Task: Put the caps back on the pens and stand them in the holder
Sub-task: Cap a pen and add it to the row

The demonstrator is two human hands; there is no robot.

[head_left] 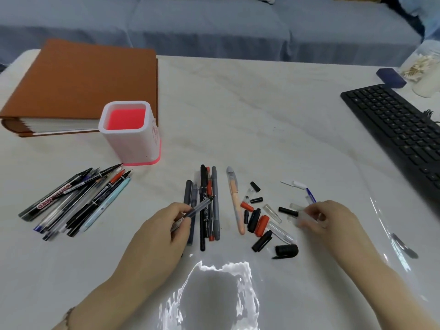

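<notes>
A brown binder (83, 84) lies closed at the far left of the white table (262, 110). A black keyboard (400, 129) runs along the right edge, with a dark blue box (391, 77) and a clear jar (423, 70) of pale sticks beyond it. A grey sofa (214, 27) stands behind the table.

The black computer keyboard (395, 125) runs off the right edge. The clear plastic jar (426, 67) of pale sticks is cut there too; its contents are too blurred to identify.
</notes>
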